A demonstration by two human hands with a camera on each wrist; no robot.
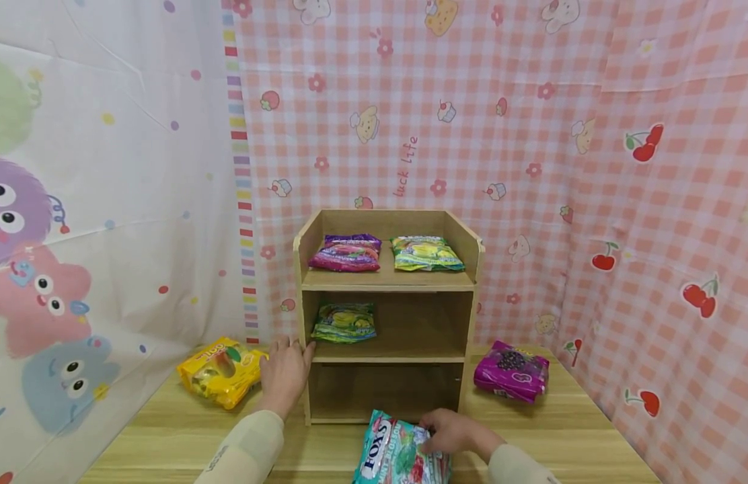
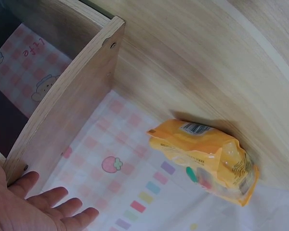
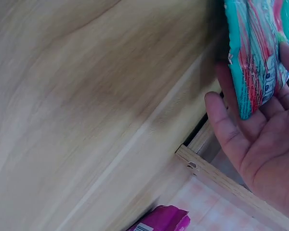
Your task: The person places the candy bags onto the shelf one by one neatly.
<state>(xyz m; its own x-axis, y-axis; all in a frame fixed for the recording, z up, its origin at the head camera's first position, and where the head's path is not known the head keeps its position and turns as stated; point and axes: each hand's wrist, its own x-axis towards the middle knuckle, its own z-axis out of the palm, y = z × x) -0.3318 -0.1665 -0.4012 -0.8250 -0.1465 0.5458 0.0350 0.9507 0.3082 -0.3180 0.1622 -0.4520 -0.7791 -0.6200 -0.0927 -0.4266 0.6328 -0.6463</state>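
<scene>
Fox's bag [image 1: 383, 452] | right hand [image 1: 455, 432] grips it | left hand [image 1: 285, 378] unclenched beside shelf [image 1: 389, 359] | flanking: yellow bag [image 1: 222, 372], purple bag [image 1: 512, 372]

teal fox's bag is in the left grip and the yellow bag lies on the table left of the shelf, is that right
Left is wrong: the teal Fox's bag is in the right grip, as the head view shows; the yellow bag does lie on the table left of the shelf.

Shelf unit [image 1: 389, 359] on the desk [image 1: 568, 430]! FOX'S bag [image 1: 389, 457] at its six o'clock, left bag [image 1: 222, 373] nine, right bag [image 1: 512, 372] three; top tier [image 1: 386, 274], first packet [image 1: 346, 254] nine, second packet [image 1: 425, 254] three; middle tier [image 1: 416, 339], third packet [image 1: 345, 323] nine.
</scene>
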